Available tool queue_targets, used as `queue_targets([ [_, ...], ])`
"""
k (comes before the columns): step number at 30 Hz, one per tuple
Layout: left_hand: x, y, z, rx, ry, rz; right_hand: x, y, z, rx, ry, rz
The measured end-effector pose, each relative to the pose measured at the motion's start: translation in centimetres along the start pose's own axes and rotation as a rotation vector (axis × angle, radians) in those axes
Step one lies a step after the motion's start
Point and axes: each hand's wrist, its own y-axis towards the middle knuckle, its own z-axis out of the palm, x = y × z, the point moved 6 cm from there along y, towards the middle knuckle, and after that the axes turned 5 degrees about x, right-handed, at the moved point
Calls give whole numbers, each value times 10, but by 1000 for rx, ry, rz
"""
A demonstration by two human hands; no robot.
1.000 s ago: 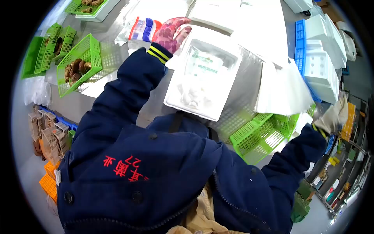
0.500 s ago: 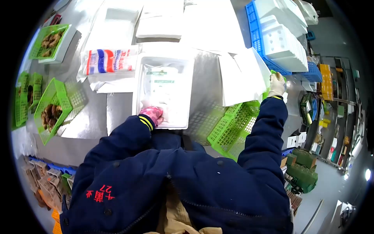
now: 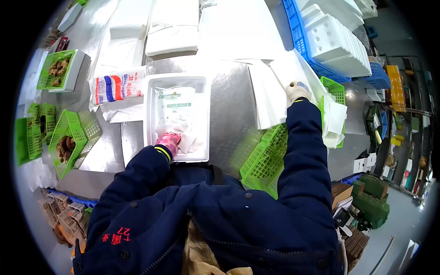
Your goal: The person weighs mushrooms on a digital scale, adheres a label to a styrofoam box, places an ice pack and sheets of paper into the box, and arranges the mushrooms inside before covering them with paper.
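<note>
A white foam box (image 3: 207, 114) stands on the metal table near my body, with an ice pack or bag with green print (image 3: 176, 103) and crumpled white paper (image 3: 188, 140) inside. My left hand (image 3: 169, 142), in a pink patterned glove, reaches into the box's near left part; its fingers are closed against the paper. My right hand (image 3: 298, 91), in a pale glove, is at the edge of the white sheets (image 3: 266, 98) on the right, its fingers curled; what they hold is too small to make out.
Left of the box lies a printed plastic pack (image 3: 117, 87). Green baskets with brown pieces (image 3: 66, 149) stand farther left. An empty green basket (image 3: 263, 160) is on the right, below a blue crate (image 3: 298, 32) with stacked foam lids (image 3: 337, 46).
My left hand has come down from the printed pack into the foam box. My right hand has moved from the far right onto the white sheets. The view has shifted.
</note>
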Motion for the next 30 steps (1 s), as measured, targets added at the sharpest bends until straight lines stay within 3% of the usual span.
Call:
queue_targets([
  [2,-5,4,1,-14,0,-12,-7,16,5,25,-97,39],
  [7,-4,0,-1,-25,-6,-25,-16,19,7,-42,13,-18],
  [9,-3,-4,-3,-33,-11,-28,-7,7,7,-248,-85,-61],
  [10,-2,-6,-3,-36,-14,-28,-4,13,13,-82,-119,-32],
  [13,1,-9,-2,-42,-20,-27,-4,10,10,-16,-198,-66],
  [19,20,-14,-2,-51,-33,-12,-2,-2,-13,-141,-101,25],
  [24,40,-35,-7,-49,-51,22,5,-80,-106,-647,75,-141],
  [27,58,-57,-4,-49,-67,48,19,-115,-141,-787,-2,-232],
  [29,74,-72,1,-52,-82,77,24,-180,-167,-1061,88,-316],
  [30,85,-84,7,-52,-95,87,27,-185,-168,-1040,181,-386],
])
